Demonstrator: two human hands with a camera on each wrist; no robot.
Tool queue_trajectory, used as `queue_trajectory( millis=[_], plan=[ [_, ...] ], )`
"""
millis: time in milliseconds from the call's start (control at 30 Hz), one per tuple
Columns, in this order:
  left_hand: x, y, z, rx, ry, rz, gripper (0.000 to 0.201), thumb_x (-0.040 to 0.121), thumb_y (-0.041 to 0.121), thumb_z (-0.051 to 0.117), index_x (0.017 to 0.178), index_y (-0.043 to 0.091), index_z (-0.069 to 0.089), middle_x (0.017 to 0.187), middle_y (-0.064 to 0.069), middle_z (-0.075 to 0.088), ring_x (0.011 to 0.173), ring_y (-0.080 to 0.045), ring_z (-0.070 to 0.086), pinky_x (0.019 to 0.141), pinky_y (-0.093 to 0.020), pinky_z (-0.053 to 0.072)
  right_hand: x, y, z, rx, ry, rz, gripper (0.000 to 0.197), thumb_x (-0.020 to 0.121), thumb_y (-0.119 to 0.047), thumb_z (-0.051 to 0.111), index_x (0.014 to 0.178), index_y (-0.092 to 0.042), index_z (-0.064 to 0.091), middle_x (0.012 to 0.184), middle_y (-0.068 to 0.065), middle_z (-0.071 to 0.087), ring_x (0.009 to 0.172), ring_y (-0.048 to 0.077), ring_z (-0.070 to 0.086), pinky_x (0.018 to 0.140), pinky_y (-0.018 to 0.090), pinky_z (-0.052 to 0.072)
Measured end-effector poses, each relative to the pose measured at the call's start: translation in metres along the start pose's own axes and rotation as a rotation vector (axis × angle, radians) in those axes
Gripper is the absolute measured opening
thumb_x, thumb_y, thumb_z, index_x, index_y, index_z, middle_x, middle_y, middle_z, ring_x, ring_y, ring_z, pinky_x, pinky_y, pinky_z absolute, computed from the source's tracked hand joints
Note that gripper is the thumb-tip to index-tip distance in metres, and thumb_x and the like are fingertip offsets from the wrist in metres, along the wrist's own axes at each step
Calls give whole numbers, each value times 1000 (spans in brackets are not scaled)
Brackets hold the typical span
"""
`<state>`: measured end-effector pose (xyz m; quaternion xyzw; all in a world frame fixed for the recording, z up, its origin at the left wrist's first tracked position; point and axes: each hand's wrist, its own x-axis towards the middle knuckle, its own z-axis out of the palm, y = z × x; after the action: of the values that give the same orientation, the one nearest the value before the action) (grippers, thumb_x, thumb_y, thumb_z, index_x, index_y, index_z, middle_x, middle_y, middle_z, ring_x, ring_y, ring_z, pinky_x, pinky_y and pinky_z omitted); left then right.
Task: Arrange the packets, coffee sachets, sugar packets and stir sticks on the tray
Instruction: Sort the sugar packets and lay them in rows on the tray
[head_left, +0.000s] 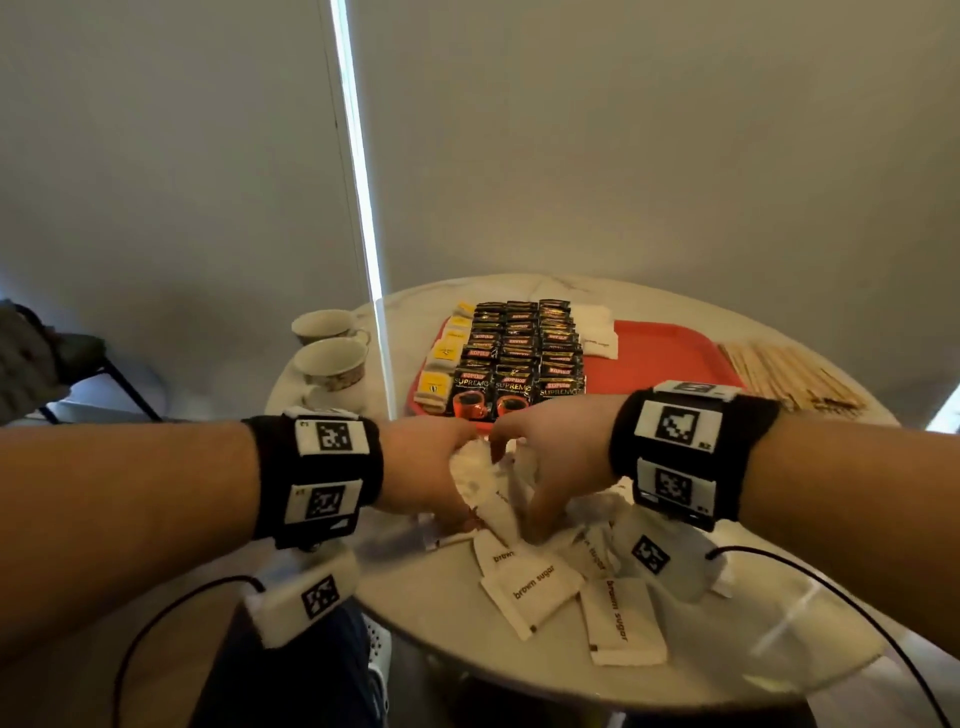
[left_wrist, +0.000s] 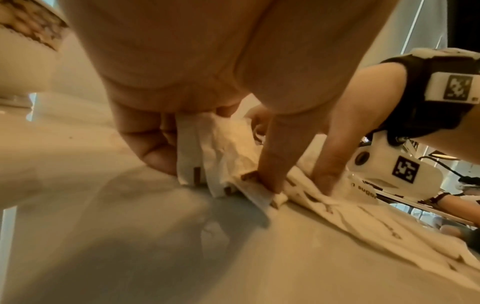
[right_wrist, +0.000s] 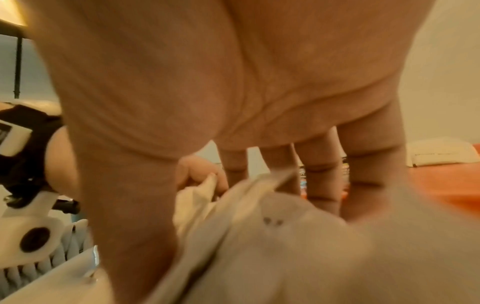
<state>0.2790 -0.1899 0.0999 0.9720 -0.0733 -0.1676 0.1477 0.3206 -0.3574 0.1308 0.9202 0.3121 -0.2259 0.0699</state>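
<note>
Your left hand (head_left: 415, 467) grips a bunch of white sugar packets (left_wrist: 207, 152) on the round table (head_left: 426, 613), just before the red tray (head_left: 670, 353). Your right hand (head_left: 550, 467) presses straight fingers (left_wrist: 272, 164) onto the loose brown sugar packets (head_left: 530, 592).

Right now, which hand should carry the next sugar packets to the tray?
Left, probably. The left hand already grips a bunch of sugar packets; the right hand only presses straight fingers into the pile beside the tray.
</note>
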Motion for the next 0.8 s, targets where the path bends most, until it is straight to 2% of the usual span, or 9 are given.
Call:
queue_trajectory(
  millis=[67,200,333,400,467,533,600,700,800],
  plan=[
    [-1,0,1,23,-19,3,49,81,34,84,124,32,62,111,8,70,101,-14,66,87,-30,56,2,-3,0,1,59,-7,76,73,-47,87,139,-37,51,122,-6,61,104,16,58,84,33,54],
    [-6,-5,-5,-35,17,-5,32,84,34,79,114,32,66,105,7,72,98,-13,68,93,-39,59,5,1,-2,44,158,-13,59,82,-35,81,136,-34,58,118,-7,65,97,13,61,71,26,54],
    [-16,-15,-21,-187,160,-48,10,94,29,71,103,26,68,98,4,73,92,-14,69,89,-35,59,2,16,-10,229,270,-32,39,84,-35,79,122,-35,68,107,-11,69,95,10,64,78,28,56],
    [-18,-23,-28,-423,227,-86,4,94,19,70,97,21,69,91,-2,75,82,-16,71,74,-31,59,2,27,-15,378,292,-33,28,84,-37,81,110,-36,70,101,-12,72,92,9,66,83,32,58],
    [-17,-27,-31,-679,283,-112,7,94,6,65,93,13,68,84,-10,75,67,-18,69,58,-30,57,1,36,-22,523,301,-47,23,82,-36,83,101,-36,70,99,-10,75,93,12,70,89,38,59],
    [-11,-29,-34,-911,347,-138,14,92,-2,59,93,9,66,77,-12,71,60,-19,67,55,-33,55,0,44,-27,726,320,-68,24,82,-28,84,103,-28,72,100,-3,78,95,20,74,91,44,60],
    [-1,-24,-35,-1162,368,-160,22,91,-5,56,105,9,65,85,-13,73,67,-25,73,58,-37,57,-1,49,-33,955,334,-99,28,82,-16,83,109,-18,73,103,7,78,99,29,75,90,50,60],
    [16,-9,-32,-1427,306,-183,30,96,-2,57,123,12,62,113,-22,74,88,-40,78,65,-44,63,5,55,-36,1181,348,-151,35,83,-4,79,117,-9,70,108,14,77,106,37,72,96,56,56],
    [33,11,-27,-1524,248,-162,25,103,10,55,127,11,65,109,-22,77,94,-40,77,59,-40,62,18,58,-34,1207,389,-136,32,84,-3,79,114,-10,71,105,12,78,104,36,73,99,60,53]
  ],
)
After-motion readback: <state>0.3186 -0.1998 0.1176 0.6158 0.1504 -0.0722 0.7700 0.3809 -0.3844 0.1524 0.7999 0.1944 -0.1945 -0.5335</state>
